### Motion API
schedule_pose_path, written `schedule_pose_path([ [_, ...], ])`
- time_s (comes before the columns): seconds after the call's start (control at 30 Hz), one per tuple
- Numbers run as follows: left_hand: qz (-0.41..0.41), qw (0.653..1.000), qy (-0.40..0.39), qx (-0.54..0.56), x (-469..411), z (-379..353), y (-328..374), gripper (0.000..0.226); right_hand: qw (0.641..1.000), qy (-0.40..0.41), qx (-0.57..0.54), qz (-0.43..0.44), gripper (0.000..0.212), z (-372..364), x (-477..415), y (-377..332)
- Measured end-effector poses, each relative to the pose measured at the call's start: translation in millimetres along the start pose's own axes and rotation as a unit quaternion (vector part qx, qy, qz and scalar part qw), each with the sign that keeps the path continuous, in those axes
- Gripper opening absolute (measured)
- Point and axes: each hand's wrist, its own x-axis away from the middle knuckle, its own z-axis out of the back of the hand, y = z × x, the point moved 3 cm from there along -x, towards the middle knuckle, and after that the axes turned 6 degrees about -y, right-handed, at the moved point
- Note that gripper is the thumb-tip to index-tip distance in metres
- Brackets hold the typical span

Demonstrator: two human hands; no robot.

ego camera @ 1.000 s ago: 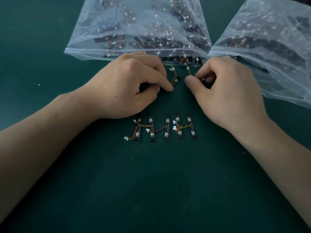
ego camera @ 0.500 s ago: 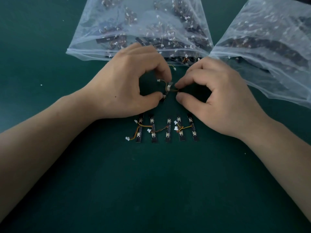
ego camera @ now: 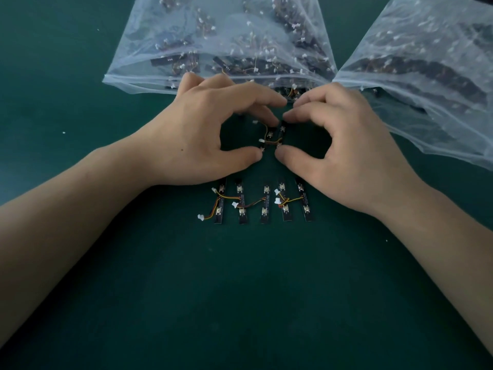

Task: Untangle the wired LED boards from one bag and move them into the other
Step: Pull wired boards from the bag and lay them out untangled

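Two small black LED boards joined by orange and yellow wires (ego camera: 272,136) sit side by side between my hands. My left hand (ego camera: 202,140) pinches the left board between thumb and forefinger. My right hand (ego camera: 344,153) pinches the right board the same way. Several untangled boards (ego camera: 262,203) lie in a row on the green table just below my hands. A clear bag full of tangled boards (ego camera: 221,46) lies at the top centre, its mouth facing me. A second clear bag (ego camera: 429,73) holding boards lies at the top right.
The green table (ego camera: 240,289) stretches toward me below the row of boards. Small white flecks (ego camera: 64,132) dot the surface at the left. Both bags' mouths lie close behind my fingers.
My hands drew a wired pair of boards out from the bag's mouth toward me. The boards now sit upright side by side, and both hands have spread a little around them.
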Motion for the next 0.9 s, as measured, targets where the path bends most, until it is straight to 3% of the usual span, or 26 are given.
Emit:
schedule_pose_path([
  [0.27, 0.022, 0.998, 0.030, -0.054, 8, 12, -12, 0.059, 0.999, -0.013, 0.023, 0.033, 0.052, -3, -7, -8],
  [0.57, 0.012, 0.999, 0.030, -0.029, 23, 14, -21, 0.049, 0.993, -0.078, 0.016, 0.093, 0.048, -1, -25, -12],
  [0.9, 0.000, 0.999, 0.008, -0.044, 24, 15, -16, 0.055, 0.992, -0.042, -0.022, 0.120, 0.039, -4, -26, -5],
])
